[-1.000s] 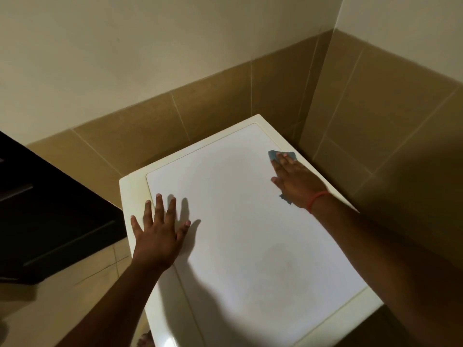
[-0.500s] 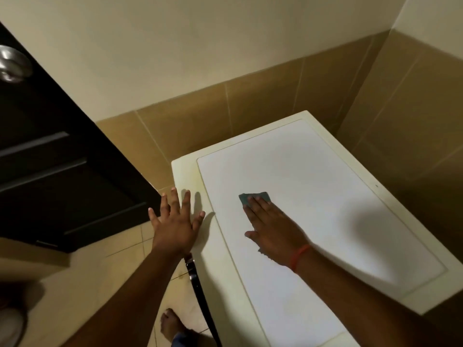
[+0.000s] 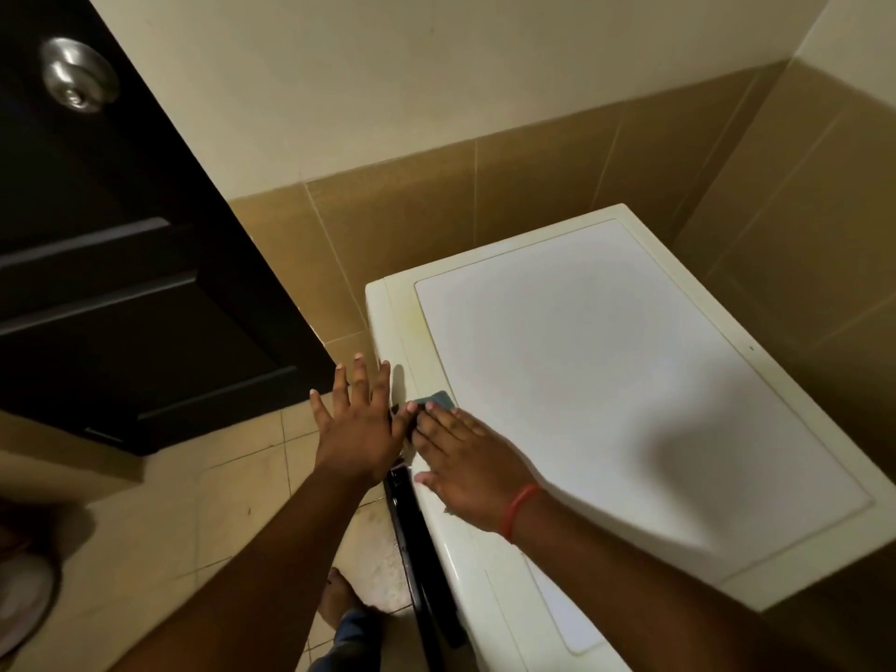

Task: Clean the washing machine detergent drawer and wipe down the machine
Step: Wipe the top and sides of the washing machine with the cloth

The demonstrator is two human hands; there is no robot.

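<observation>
The white washing machine [image 3: 606, 361] stands in a tiled corner, its flat top facing me. My right hand [image 3: 465, 465], with a red band at the wrist, presses a small blue-green cloth [image 3: 439, 399] flat against the top's cream left edge with straight fingers. Only a corner of the cloth shows beyond the fingertips. My left hand [image 3: 356, 424] is spread flat with fingers apart at the machine's left rim, just beside the right hand. A dark strip [image 3: 417, 550] runs down the machine's front below the hands. The detergent drawer is not in view.
A dark door [image 3: 111, 264] with a round metal knob [image 3: 80, 81] stands at the left. Tan wall tiles [image 3: 557, 177] enclose the machine at the back and right. My bare foot [image 3: 339, 599] is on the beige floor tiles near the machine's front.
My right hand has slid the cloth from the top's far right side across to the left edge. My left hand has shifted off the top to the left rim. The view has swung left.
</observation>
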